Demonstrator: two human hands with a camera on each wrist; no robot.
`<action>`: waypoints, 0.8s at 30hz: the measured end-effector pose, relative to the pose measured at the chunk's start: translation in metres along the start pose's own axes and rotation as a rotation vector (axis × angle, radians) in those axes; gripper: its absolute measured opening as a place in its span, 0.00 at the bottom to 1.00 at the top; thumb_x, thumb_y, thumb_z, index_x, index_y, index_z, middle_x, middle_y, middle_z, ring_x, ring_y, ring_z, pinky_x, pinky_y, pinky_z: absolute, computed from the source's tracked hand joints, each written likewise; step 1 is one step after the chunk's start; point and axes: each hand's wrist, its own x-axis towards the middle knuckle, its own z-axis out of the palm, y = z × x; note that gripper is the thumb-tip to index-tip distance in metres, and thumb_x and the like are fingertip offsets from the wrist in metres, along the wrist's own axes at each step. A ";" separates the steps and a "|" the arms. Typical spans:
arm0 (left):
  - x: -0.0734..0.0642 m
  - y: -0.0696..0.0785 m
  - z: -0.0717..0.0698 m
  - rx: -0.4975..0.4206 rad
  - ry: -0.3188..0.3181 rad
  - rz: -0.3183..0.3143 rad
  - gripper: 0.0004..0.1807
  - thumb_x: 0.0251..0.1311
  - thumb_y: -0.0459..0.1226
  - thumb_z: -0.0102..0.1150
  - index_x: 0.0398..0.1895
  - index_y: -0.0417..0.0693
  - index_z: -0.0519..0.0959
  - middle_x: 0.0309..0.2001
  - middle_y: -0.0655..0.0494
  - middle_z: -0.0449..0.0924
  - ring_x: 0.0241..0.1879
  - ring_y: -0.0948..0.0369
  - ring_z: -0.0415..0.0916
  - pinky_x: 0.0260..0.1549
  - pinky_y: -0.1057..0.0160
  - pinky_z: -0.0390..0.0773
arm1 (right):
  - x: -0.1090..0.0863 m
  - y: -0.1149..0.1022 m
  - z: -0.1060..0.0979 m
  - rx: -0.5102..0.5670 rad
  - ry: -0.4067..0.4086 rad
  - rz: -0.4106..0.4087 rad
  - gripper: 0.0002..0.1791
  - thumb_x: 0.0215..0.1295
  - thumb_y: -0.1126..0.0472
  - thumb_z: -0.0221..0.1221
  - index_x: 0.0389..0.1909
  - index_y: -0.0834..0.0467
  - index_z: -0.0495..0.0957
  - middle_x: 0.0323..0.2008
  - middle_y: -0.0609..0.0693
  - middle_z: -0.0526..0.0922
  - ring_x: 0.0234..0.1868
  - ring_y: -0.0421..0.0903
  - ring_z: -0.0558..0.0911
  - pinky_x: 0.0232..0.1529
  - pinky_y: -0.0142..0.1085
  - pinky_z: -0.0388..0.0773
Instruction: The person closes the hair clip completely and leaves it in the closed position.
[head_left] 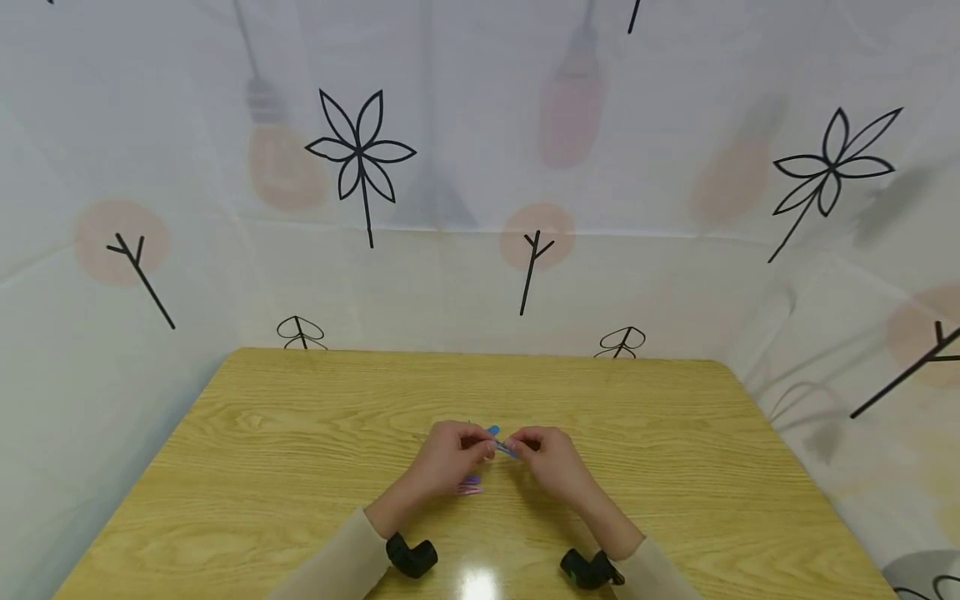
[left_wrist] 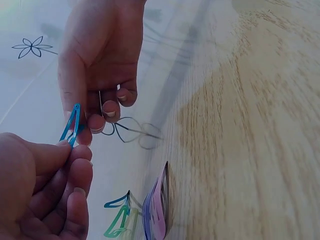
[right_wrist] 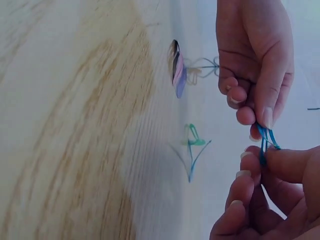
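Basically a two-hander on one blue clip

So the blue clip point(head_left: 506, 451) is up between both hands, mid-table. Left hand point(head_left: 450, 457) has one end pinched, right hand point(head_left: 552, 458) is pinching too, from the right. It's splayed into a V, so I'd say the step is working its arms open or snapping them together. Next move probably wants a steady left pinch while the right fingers press or bend. Pink and purple clips point(left_wrist: 157, 215) sit just on the near side of the left hand; a green clip point(left_wrist: 119, 224) is close by.
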 end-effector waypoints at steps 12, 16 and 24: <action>-0.003 0.003 -0.005 -0.045 0.037 -0.013 0.09 0.70 0.38 0.59 0.38 0.46 0.88 0.31 0.61 0.84 0.34 0.56 0.82 0.34 0.62 0.80 | -0.003 -0.003 0.001 0.028 0.005 -0.050 0.13 0.65 0.54 0.66 0.44 0.58 0.86 0.35 0.46 0.84 0.35 0.45 0.79 0.29 0.37 0.77; -0.005 0.003 -0.008 -0.040 0.022 0.007 0.10 0.71 0.39 0.59 0.38 0.44 0.87 0.31 0.59 0.84 0.34 0.55 0.82 0.33 0.62 0.80 | -0.003 -0.004 0.003 0.036 0.018 -0.079 0.12 0.65 0.56 0.67 0.44 0.60 0.86 0.35 0.47 0.84 0.34 0.45 0.79 0.28 0.35 0.76; -0.006 -0.002 -0.010 -0.075 0.009 0.031 0.11 0.70 0.36 0.59 0.40 0.37 0.86 0.30 0.59 0.85 0.34 0.51 0.83 0.33 0.59 0.82 | -0.002 -0.001 0.009 0.071 0.120 -0.063 0.05 0.61 0.62 0.69 0.36 0.55 0.83 0.32 0.46 0.81 0.32 0.45 0.78 0.25 0.34 0.76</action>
